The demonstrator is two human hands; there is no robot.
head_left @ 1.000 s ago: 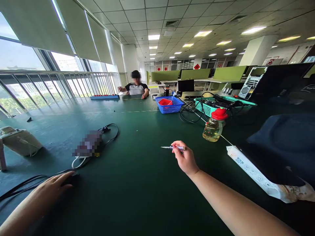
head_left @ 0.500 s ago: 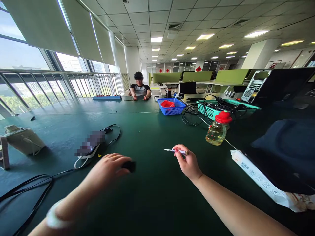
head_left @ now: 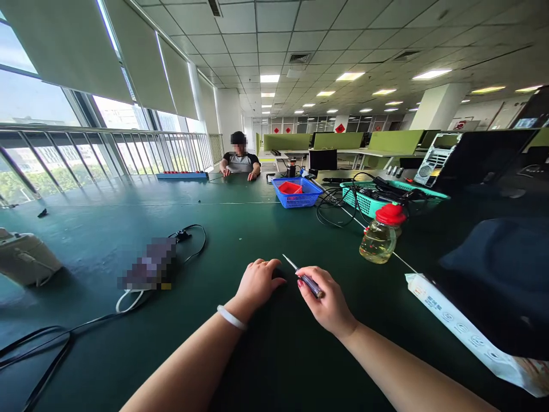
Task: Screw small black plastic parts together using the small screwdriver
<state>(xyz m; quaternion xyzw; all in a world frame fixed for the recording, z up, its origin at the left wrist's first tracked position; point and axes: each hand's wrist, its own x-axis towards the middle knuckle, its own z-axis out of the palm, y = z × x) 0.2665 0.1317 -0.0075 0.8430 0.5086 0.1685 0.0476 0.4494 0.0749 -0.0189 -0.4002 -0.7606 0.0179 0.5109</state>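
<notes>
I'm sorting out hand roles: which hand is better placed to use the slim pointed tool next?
Probably the right hand: it grips the slim pointed tool, metal tip exposed. The left hand is curled around a dark object.

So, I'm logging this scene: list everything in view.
screwdriver: 1, silver and purplish, right hand
object: 1, black, mostly hidden under left hand
basket: 1, blue, far middle
tray: 1, red, inside basket
bottle: 1, clear, red lid, right
crate: 1, teal, beyond bottle
packet: 1, white, right
device: 1, dark, blurred, left
container: 1, beige, left edge
cables: several, black, left and right
table: 1, dark green, beneath
computer case: 1, silver and black, right
person: 1, grey top, across table
partitions: several, green, background
bracelet: 1, white, left wrist
left hand: 1, centre
right hand: 1, beside it
</notes>
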